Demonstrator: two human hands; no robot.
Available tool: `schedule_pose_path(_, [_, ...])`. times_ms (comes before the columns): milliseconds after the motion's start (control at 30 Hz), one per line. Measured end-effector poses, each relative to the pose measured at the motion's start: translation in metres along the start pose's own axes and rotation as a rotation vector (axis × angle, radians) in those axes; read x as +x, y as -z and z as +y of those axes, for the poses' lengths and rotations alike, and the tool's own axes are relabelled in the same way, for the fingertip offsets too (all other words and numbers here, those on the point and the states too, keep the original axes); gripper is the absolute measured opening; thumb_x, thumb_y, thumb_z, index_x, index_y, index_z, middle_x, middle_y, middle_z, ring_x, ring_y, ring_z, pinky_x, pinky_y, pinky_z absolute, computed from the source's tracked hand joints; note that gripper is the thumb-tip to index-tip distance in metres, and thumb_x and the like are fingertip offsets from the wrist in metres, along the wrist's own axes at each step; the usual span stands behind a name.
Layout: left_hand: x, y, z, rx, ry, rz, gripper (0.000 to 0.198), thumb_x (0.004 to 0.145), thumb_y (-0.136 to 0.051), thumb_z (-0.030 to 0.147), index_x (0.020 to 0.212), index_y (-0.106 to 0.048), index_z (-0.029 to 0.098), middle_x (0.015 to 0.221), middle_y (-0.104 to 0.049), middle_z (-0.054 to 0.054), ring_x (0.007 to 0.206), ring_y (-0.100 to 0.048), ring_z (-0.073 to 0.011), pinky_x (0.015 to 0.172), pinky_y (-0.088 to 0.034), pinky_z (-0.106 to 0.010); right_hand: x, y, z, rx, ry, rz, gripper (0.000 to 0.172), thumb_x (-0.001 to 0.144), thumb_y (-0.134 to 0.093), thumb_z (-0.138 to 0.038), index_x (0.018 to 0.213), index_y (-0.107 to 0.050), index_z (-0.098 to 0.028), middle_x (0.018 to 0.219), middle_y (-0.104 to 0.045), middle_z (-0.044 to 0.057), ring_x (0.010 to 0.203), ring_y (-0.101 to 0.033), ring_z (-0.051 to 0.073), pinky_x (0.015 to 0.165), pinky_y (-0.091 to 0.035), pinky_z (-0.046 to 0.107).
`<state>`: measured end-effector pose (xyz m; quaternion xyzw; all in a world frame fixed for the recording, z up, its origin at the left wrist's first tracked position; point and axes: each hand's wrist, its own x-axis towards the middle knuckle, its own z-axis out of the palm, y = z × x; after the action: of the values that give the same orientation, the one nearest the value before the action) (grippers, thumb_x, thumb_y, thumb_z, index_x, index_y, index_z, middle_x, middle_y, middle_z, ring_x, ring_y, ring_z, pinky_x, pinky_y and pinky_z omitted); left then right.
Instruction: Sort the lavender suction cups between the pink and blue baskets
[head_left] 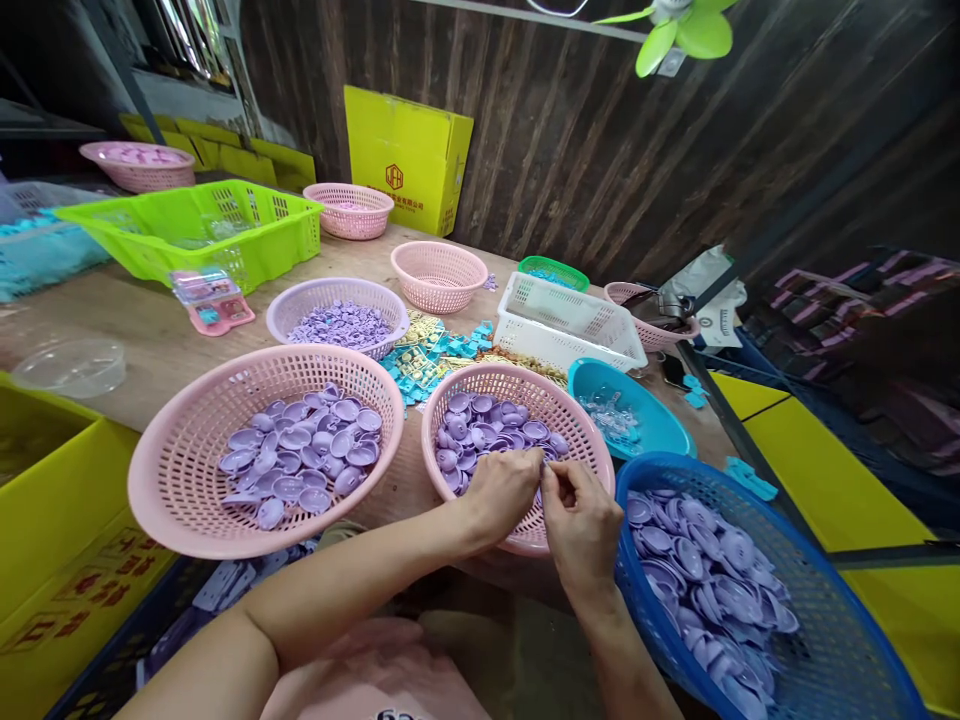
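My left hand (504,492) and my right hand (581,515) meet over the front edge of a pink basket (517,375) that holds several purple oval plastic pieces (480,430). Both hands are closed, with thumbs and forefingers pinched close together. Whatever sits between the fingertips is too small and covered to make out. To the left stands a larger pink basket (172,460) of similar purple pieces (300,455). On my right, a blue basket (840,620) carries more purple pieces (712,580).
Behind are a lilac basket (281,310) of small purple parts, loose turquoise parts (409,370), a white basket (570,325) and a turquoise basin (664,425) with clear pieces. A green crate (195,215) stands back left. Yellow boxes (82,540) flank the table.
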<state>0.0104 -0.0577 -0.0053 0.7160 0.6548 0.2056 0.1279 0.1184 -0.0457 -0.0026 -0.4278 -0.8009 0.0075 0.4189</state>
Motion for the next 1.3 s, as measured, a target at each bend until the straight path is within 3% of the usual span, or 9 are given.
schedule_pose_path(233, [-0.005, 0.005, 0.000, -0.001, -0.009, -0.028, 0.020, 0.088, -0.035, 0.014, 0.097, -0.053, 0.012, 0.086, -0.066, -0.009, 0.079, -0.064, -0.0220, 0.066, -0.051, -0.032, 0.001, 0.000, -0.008, 0.133, -0.118, -0.065, 0.021, 0.081, -0.047, -0.027, 0.064, -0.055, -0.016, 0.057, -0.054, 0.000, 0.050, -0.047, 0.010, 0.051, -0.037, 0.022])
schedule_pose_path(333, [-0.007, 0.021, -0.011, 0.038, 0.037, -0.050, 0.023, 0.086, -0.035, 0.011, 0.099, -0.053, 0.013, 0.088, -0.066, -0.009, 0.079, -0.064, -0.0220, 0.065, -0.050, -0.031, 0.019, 0.005, 0.009, 0.327, -0.202, -0.389, 0.024, 0.081, -0.046, -0.034, 0.074, -0.060, -0.016, 0.063, -0.060, 0.001, 0.057, -0.053, 0.012, 0.053, -0.041, 0.022])
schedule_pose_path(400, [-0.014, 0.039, -0.030, 0.117, 0.160, -0.021, 0.026, 0.085, -0.035, 0.008, 0.101, -0.054, 0.015, 0.089, -0.065, -0.008, 0.079, -0.063, -0.0215, 0.065, -0.048, -0.030, 0.034, 0.005, 0.030, 0.332, -0.236, -0.597, 0.027, 0.083, -0.044, -0.036, 0.087, -0.062, -0.017, 0.073, -0.064, 0.003, 0.064, -0.058, 0.014, 0.056, -0.044, 0.023])
schedule_pose_path(567, [-0.050, 0.082, -0.093, 0.433, 0.567, 0.099, 0.035, 0.085, -0.033, 0.012, 0.117, -0.048, 0.014, 0.095, -0.061, -0.013, 0.083, -0.060, -0.0243, 0.069, -0.046, -0.033, 0.045, -0.013, 0.082, -0.348, -0.206, -0.917, 0.015, 0.073, -0.058, -0.018, 0.085, -0.065, -0.014, 0.087, -0.068, 0.011, 0.083, -0.063, 0.023, 0.068, -0.045, 0.030])
schedule_pose_path(700, [-0.070, 0.086, -0.110, 0.574, 0.566, 0.179, 0.044, 0.085, -0.041, 0.024, 0.125, -0.042, 0.006, 0.104, -0.054, -0.020, 0.098, -0.051, -0.0324, 0.077, -0.044, -0.041, 0.029, -0.040, 0.085, -0.511, -0.074, -1.105, 0.021, 0.063, -0.061, -0.004, 0.082, -0.065, -0.012, 0.087, -0.068, 0.016, 0.084, -0.063, 0.026, 0.066, -0.044, 0.030])
schedule_pose_path(867, [-0.052, 0.060, -0.087, 0.277, 0.265, 0.291, 0.044, 0.084, -0.044, 0.021, 0.126, -0.042, 0.009, 0.107, -0.054, -0.015, 0.102, -0.049, -0.0257, 0.089, -0.041, -0.038, 0.029, -0.052, 0.078, -0.467, -0.044, -1.076, 0.025, 0.065, -0.050, 0.005, 0.073, -0.064, -0.014, 0.077, -0.067, 0.011, 0.076, -0.063, 0.020, 0.063, -0.041, 0.025])
schedule_pose_path(1033, [-0.022, 0.022, -0.058, -0.233, 0.103, 0.107, 0.050, 0.082, -0.050, 0.021, 0.130, -0.038, 0.012, 0.113, -0.056, -0.013, 0.102, -0.053, -0.0212, 0.090, -0.043, -0.036, 0.038, -0.032, 0.068, -0.167, -0.130, -0.850, 0.006, 0.073, -0.051, -0.016, 0.069, -0.056, -0.016, 0.064, -0.060, 0.001, 0.063, -0.057, 0.015, 0.056, -0.038, 0.023])
schedule_pose_path(1167, [-0.006, 0.001, -0.036, -0.620, 0.053, -0.056, 0.049, 0.080, -0.053, 0.023, 0.127, -0.043, 0.014, 0.093, -0.064, -0.007, 0.075, -0.062, -0.0163, 0.072, -0.050, -0.029, 0.029, -0.014, 0.044, 0.309, -0.314, -0.649, 0.016, 0.076, -0.047, -0.031, 0.070, -0.051, -0.017, 0.054, -0.052, -0.004, 0.049, -0.051, 0.011, 0.049, -0.037, 0.022])
schedule_pose_path(1300, [0.005, -0.008, -0.023, -0.906, 0.076, -0.134, 0.030, 0.082, -0.043, 0.017, 0.108, -0.057, 0.013, 0.063, -0.057, 0.002, 0.049, -0.057, -0.0104, 0.048, -0.046, -0.020, 0.021, -0.005, 0.028, 0.390, -0.378, -0.486, 0.023, 0.076, -0.047, -0.039, 0.072, -0.055, -0.017, 0.054, -0.054, -0.002, 0.048, -0.051, 0.012, 0.048, -0.039, 0.023])
